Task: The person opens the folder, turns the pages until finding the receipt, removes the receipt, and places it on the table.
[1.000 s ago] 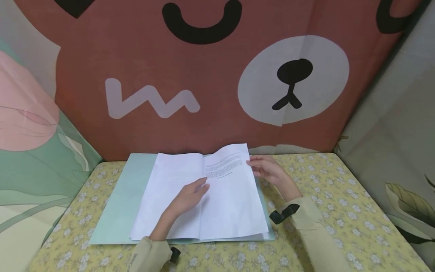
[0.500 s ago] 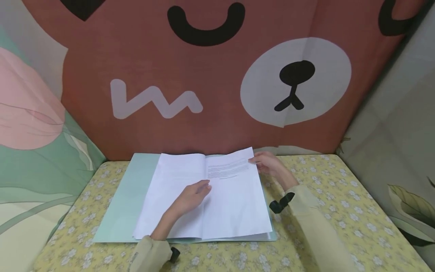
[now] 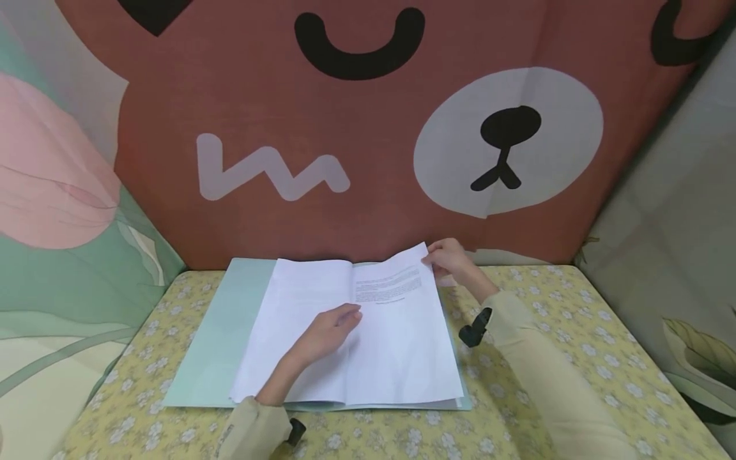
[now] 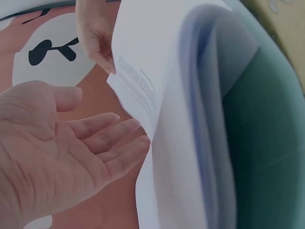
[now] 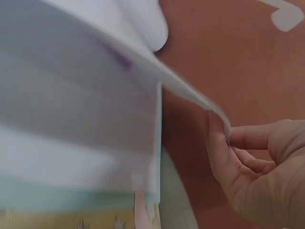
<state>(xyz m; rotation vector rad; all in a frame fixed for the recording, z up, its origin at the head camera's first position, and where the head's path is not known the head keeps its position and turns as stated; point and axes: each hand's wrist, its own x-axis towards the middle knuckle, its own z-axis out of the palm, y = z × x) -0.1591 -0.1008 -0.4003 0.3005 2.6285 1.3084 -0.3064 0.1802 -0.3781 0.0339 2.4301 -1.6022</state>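
A pale green folder (image 3: 221,345) lies spread on the table with a stack of white pages opened in it. Printed lines run across the upper part of the right-hand page (image 3: 402,345); the left-hand page (image 3: 287,306) looks nearly blank. My right hand (image 3: 451,262) pinches the top right corner of the right-hand page between thumb and fingers, and in the right wrist view that sheet (image 5: 190,93) rises off the pages below. My left hand (image 3: 324,332) is at the centre fold, its fingers extended and the little-finger side right at the paper in the left wrist view.
Yellow flowered cloth (image 3: 546,358) covers the table. Behind it hangs a brown bear-print curtain (image 3: 345,223), close to the folder's far edge. Printed fabric (image 3: 661,243) also closes off the right side. Each wrist wears a black band (image 3: 476,329).
My right hand has moved up along the page's right edge to its top corner, now lifted. The left hand stays at the fold. The whole view has shifted slightly.
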